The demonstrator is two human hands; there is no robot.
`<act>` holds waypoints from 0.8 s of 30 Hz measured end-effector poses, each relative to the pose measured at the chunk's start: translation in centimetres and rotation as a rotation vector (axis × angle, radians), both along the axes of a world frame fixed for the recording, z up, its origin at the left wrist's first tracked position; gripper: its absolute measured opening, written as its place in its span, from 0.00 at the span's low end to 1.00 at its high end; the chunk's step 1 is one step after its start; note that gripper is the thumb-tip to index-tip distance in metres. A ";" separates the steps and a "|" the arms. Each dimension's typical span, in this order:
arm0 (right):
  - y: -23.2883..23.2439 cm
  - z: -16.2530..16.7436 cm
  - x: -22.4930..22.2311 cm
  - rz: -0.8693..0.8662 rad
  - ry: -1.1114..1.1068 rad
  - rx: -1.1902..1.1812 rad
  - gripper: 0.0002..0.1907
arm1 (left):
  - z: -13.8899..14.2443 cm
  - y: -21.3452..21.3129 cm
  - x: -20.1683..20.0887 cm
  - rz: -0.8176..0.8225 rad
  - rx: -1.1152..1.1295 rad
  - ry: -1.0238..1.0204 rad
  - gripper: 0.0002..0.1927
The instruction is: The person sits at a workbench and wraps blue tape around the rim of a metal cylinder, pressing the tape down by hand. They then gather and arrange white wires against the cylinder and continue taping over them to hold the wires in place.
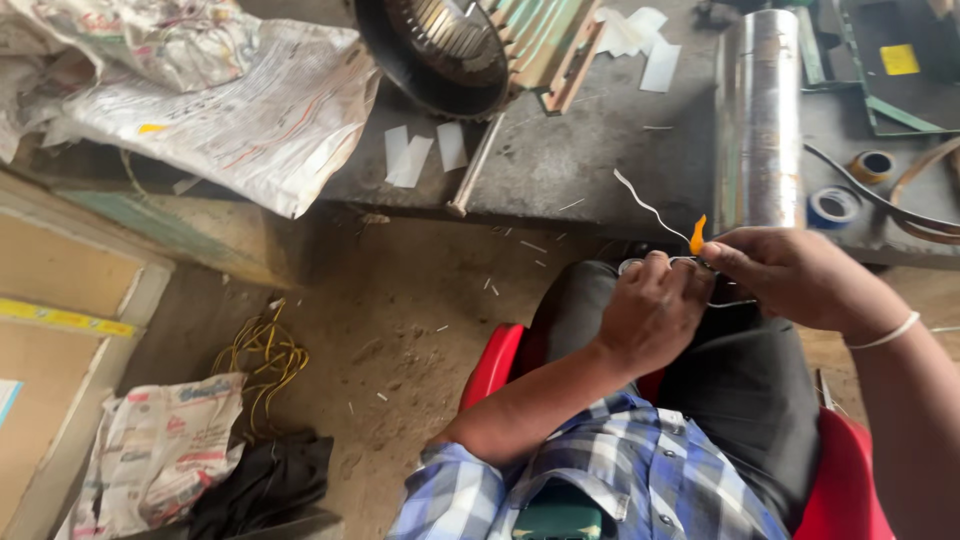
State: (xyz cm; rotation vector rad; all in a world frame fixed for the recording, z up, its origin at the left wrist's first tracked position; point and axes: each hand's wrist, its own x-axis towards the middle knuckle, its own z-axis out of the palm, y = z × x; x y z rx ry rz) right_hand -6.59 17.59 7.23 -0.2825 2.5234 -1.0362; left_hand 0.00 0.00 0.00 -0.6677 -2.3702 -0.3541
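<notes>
Both hands meet above the seated person's lap, just near of the worktop (600, 160) edge. The left hand (650, 315) comes up from the lower centre, forearm bare below a rolled blue plaid sleeve (600, 480), knuckles turned toward the camera and fingers curled closed around a thin metal piece that is mostly hidden. The right hand (790, 275) reaches in from the right, wrist circled by a white band (885, 333), its fingertips pinched together against the left hand's grip; what exactly it pinches cannot be told.

From the pinch a thin white wire (650, 207) rises, its long axis running up and to the left, toward the far side, with a slight wave and its free end over the worktop's near edge. A small orange tip (697, 236) stands upright just above the fingers, touching or just beside the wire's base.

On the worktop beyond, a shiny steel cylinder (760, 120) lies with its length running near to far, just right of the wire. A blue tape roll (832, 208) and a brown tape roll (873, 165) sit to its right. A round motor stator (440, 50) rests at far centre, crumpled newspaper (220, 100) at far left. Yellow cord (262, 355) lies on the dirt floor, left of the red chair (495, 365).
</notes>
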 end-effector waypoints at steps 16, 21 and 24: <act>-3.2 4.7 0.9 0.027 0.678 0.427 0.25 | 1.2 1.7 -1.2 0.053 0.052 -0.115 0.07; -3.3 5.0 1.3 0.021 0.719 0.424 0.25 | 1.1 1.6 -1.9 0.037 0.064 -0.197 0.08; -3.4 5.1 1.2 0.013 0.651 0.490 0.23 | 1.0 1.6 -2.1 0.016 0.073 -0.209 0.07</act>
